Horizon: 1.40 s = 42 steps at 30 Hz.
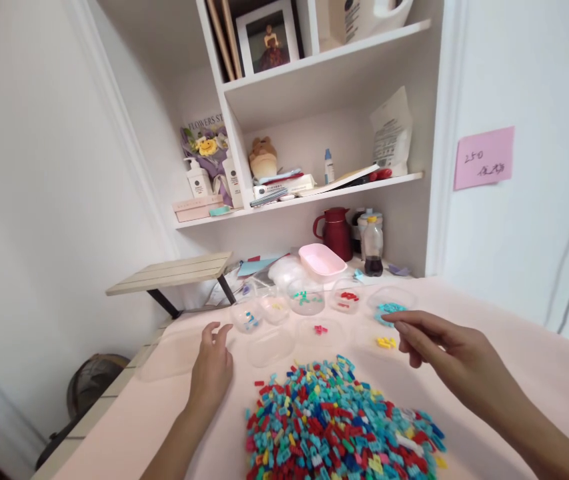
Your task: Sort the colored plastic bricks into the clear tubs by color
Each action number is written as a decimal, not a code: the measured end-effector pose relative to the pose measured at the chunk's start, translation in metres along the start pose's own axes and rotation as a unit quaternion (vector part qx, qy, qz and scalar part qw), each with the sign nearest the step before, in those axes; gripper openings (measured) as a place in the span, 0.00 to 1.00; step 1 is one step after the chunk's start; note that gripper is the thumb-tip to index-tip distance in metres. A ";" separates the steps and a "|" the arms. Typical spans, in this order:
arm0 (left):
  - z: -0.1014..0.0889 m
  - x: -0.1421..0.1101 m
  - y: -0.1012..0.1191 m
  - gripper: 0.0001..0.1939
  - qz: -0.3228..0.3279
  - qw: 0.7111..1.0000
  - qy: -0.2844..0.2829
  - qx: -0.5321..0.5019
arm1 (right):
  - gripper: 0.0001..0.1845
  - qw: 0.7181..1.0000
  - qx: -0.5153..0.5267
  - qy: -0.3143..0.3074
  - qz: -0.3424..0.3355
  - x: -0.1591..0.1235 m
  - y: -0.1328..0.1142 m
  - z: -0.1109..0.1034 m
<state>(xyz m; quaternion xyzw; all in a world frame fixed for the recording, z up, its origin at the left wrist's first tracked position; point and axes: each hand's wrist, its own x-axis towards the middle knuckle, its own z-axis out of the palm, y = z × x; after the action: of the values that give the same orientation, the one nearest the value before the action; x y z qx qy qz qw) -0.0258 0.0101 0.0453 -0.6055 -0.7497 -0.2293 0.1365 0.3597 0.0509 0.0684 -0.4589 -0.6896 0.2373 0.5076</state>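
A broad heap of small plastic bricks (334,423) lies at six o'clock in the view, on the pink surface (124,430). Light blue and red dominate, with dark blue, green, yellow, pink and white pieces mixed in; the pieces are short, glossy and piled at all angles.

Around the heap's far side stand clear containers with bricks in single colours. Taking the heap as the clock's centre, blue bricks (251,321) sit at ten o'clock, green bricks (302,297) at eleven, red bricks (349,297) at twelve, and light blue bricks (391,308) at one. Nearer the heap are pink bricks (320,330), just short of twelve, and yellow bricks (385,343) at one.

The left hand (213,365) is at ten o'clock, its grip loosely curled with a gap between thumb and forefinger, just beside the blue bricks' container. The right hand (437,341), at two o'clock, has thumb and forefinger tips close together by the light blue bricks; whether its grip pinches a piece, I cannot tell.

The heap's near side is cut off by the lower edge. Transparent walls make the containers' outlines faint, and the right hand's lower fingers are partly hidden.
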 end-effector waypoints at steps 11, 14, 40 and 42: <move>0.003 0.069 -0.002 0.33 0.050 0.982 -0.117 0.139 | 0.18 0.998 0.024 -0.039 -0.047 -0.004 0.001 0.015; 0.010 0.077 0.000 0.27 0.064 0.975 -0.151 0.151 | 0.17 0.998 0.023 -0.038 -0.047 -0.003 -0.002 0.015; -0.023 0.002 0.046 0.20 0.002 0.935 -0.079 -0.346 | 0.16 0.997 0.045 -0.034 0.044 0.019 0.019 -0.001; -0.021 -0.007 0.054 0.19 -0.042 0.900 -0.089 -0.425 | 0.15 0.994 0.027 -0.082 0.060 0.019 0.024 0.003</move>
<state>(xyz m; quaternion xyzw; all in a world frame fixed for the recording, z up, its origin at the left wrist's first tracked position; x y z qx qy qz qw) 0.0266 0.0017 0.0696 -0.5919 -0.6150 -0.4763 -0.2110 0.3652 0.0789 0.0576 -0.4648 -0.6932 0.3227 0.4463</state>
